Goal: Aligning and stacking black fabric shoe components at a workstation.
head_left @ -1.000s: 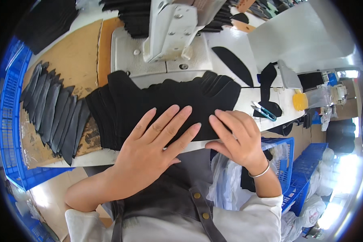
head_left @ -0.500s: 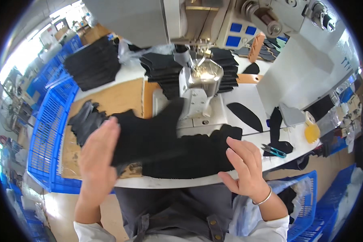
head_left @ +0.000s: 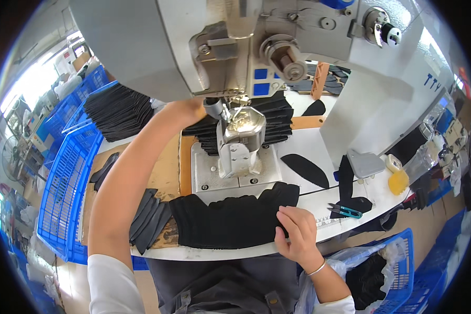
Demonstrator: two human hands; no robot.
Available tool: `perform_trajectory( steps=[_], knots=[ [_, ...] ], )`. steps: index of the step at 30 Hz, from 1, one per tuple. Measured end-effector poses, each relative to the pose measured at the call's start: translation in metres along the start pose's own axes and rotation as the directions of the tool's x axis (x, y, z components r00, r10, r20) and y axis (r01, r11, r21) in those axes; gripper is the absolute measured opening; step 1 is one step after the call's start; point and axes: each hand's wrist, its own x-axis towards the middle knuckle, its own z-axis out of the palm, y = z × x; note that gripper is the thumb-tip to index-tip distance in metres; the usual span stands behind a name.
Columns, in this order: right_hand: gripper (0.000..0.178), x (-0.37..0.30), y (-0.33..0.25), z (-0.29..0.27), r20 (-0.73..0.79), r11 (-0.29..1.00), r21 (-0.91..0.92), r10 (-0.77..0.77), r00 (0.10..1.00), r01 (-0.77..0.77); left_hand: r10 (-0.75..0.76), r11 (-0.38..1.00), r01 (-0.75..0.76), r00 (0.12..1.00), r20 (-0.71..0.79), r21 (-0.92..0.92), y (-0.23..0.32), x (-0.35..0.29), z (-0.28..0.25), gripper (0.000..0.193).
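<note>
My left arm reaches forward across the board, and my left hand (head_left: 192, 110) goes in behind the sewing machine's head by the far stack of black fabric pieces (head_left: 275, 118). Its fingers are hidden there. Along the table's front edge lies a pile of black cut fabric pieces (head_left: 230, 222). At the right end of this pile rests my right hand (head_left: 298, 233), its fingers loosely bent and the thumb apart from them, holding nothing visible. The machine's metal post (head_left: 239, 141) stands between the two fabric stacks.
Dark strips (head_left: 149, 220) lie on the brown board (head_left: 165, 162) at left, beside a blue basket (head_left: 68, 193). Another black stack (head_left: 118, 112) stands at the far left. Teal thread snips (head_left: 345, 211) and a black oval piece (head_left: 304, 170) lie right. A blue crate (head_left: 403, 261) stands below.
My left hand has moved from the near left to the back behind the machine head. The black piece blurred in motion beside it is no longer there. My right hand now touches the pile's end.
</note>
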Motion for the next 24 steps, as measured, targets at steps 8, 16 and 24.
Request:
perform_trajectory(
  steps=[8, 16, 24],
  knots=[
    [0.038, 0.000, 0.000, -0.001, -0.014, 1.000, 0.019, 0.010, 1.000, -0.010, 0.314, 0.902, -0.213, 0.921, 0.232, -0.376, -0.043, 0.040, 0.029, 0.036],
    [0.036, -0.001, -0.007, -0.001, 0.004, 0.997, 0.063, 0.036, 0.999, -0.037, 0.364, 0.884, -0.342, 0.931, 0.011, -0.319, -0.058, 0.036, 0.023, 0.041],
    [0.028, -0.007, -0.009, -0.003, 0.027, 0.993, 0.012, 0.114, 0.993, -0.114, 0.131, 0.928, -0.209, 0.958, -0.256, -0.309, -0.060, -0.015, 0.003, 0.039]
  ],
)
